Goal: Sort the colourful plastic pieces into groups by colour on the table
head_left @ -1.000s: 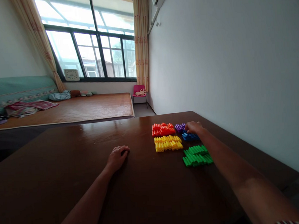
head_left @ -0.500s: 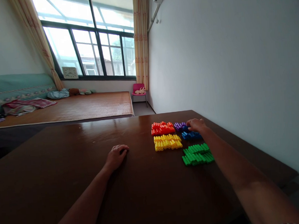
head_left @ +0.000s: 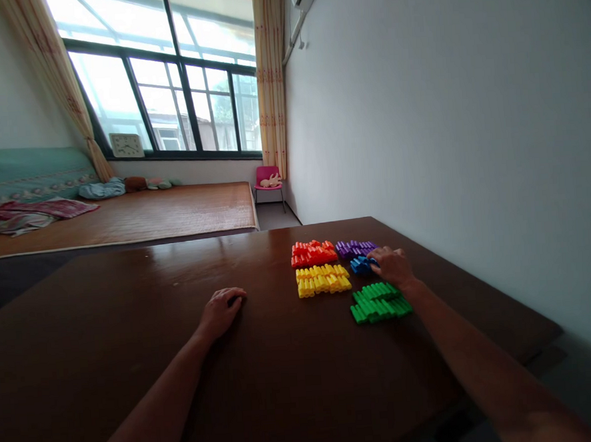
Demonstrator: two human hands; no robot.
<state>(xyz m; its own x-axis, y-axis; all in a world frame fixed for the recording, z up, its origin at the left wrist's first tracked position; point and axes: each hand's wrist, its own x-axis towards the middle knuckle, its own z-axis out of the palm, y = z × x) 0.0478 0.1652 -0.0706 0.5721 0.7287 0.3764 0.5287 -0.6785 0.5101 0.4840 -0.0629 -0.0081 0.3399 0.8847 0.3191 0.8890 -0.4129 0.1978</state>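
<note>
My right hand (head_left: pixel 394 265) reaches over the small blue tube-like blocks (head_left: pixel 362 265) and covers the right part of that group. Its thumb and fingers are bent in a pinch at a blue block, partly hidden by the hand. Just behind lie purple blocks (head_left: pixel 356 248) in rows. Nearer me, green blocks (head_left: pixel 380 302) are laid side by side below the right wrist. Yellow blocks (head_left: pixel 323 280) and red-orange blocks (head_left: pixel 313 253) form two groups to the left. My left hand (head_left: pixel 223 312) rests on the table apart from the blocks, fingers loosely curled together with nothing seen in them.
The dark brown table (head_left: pixel 285 381) has its right edge near a white wall (head_left: pixel 445 138). Beyond it stand a bed with a woven mat (head_left: pixel 185 211) and a pink chair (head_left: pixel 267 175) bearing a plush toy. A clock (head_left: pixel 127 145) sits on the window sill.
My right hand has moved back from the purple blocks to the right side of the blue group, uncovering more purple blocks. My left hand stays on the table. The view has shifted slightly.
</note>
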